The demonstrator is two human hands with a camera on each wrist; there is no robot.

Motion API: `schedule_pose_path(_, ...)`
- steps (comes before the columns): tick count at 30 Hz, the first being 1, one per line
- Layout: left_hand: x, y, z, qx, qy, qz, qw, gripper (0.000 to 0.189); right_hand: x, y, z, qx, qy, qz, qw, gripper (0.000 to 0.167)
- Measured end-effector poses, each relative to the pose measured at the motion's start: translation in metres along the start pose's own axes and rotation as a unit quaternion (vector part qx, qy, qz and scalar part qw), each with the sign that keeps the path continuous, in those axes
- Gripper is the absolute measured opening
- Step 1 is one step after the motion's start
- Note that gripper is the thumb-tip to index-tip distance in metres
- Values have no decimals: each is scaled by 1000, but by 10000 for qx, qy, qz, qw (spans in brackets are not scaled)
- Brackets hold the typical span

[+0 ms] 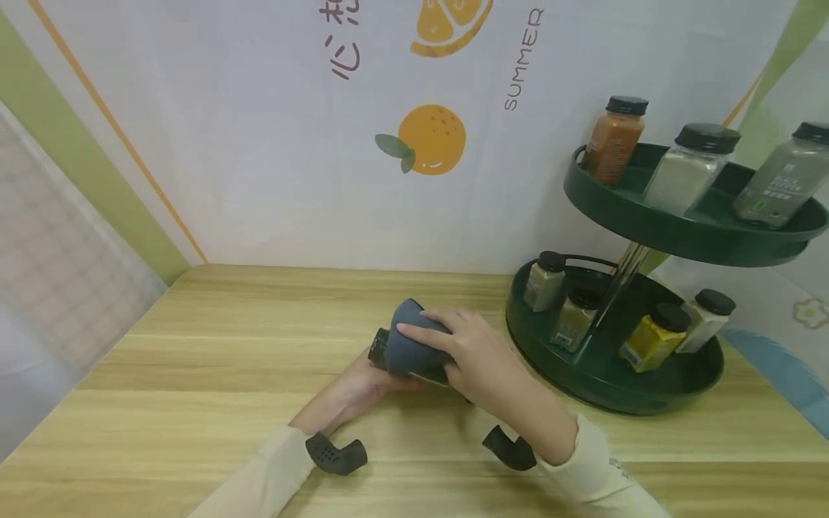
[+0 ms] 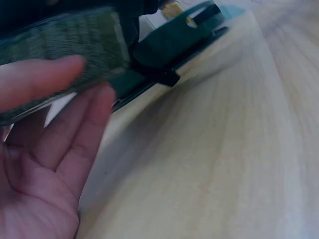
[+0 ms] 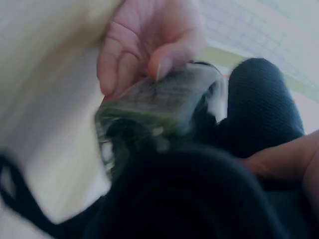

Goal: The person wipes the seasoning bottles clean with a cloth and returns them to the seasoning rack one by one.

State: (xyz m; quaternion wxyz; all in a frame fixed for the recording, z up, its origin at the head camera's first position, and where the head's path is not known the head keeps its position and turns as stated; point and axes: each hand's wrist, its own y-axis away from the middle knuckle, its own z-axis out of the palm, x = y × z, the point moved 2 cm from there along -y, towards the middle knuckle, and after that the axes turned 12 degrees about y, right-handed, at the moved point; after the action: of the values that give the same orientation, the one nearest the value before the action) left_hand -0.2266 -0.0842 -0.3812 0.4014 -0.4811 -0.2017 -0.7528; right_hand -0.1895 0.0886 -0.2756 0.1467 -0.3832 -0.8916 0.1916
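Note:
My left hand (image 1: 355,394) grips a clear, square-sided spice jar (image 1: 430,375) with green contents, tilted above the table. In the left wrist view, my thumb presses on one flat side of the jar (image 2: 75,47), with fingers beneath. The jar's dark neck end (image 1: 378,348) points left; I cannot tell whether a lid is on it. My right hand (image 1: 482,360) holds a dark blue-grey cloth (image 1: 414,342) against the jar, fingers curled over it. The right wrist view shows that cloth (image 3: 264,99) beside the jar (image 3: 154,99), whose printed label is blurred.
A two-tier dark green rack (image 1: 612,399) stands at the right on the wooden table (image 1: 214,374). Several black-lidded spice jars are on it, including an orange one (image 1: 615,144) above and a yellow one (image 1: 654,342) below. Behind hangs a white cloth with fruit prints (image 1: 272,165).

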Motion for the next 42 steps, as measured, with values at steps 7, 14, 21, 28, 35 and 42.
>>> schedule_pose_path(7,0,3,2,146,7,21,9999,69,-6,-1,4,-317,398,-118,9986,66)
schedule_pose_path(14,1,3,-1,632,1155,92,9912,52,9,1,-4,-856,368,271,9953,65)
schedule_pose_path(21,4,-1,0,355,1194,68,9922,59,29,6,-21,-1160,536,479,9906,59)
schedule_pose_path(28,3,0,1,173,783,-122,9967,57,37,7,-29,-429,611,739,9945,63)
schedule_pose_path(35,-1,1,1,50,-84,-258,9996,75,11,1,-12,56,121,-21,9999,66)
schedule_pose_path(42,-1,4,0,212,-156,-161,9995,65,-5,-1,7,-526,557,-542,9956,63)
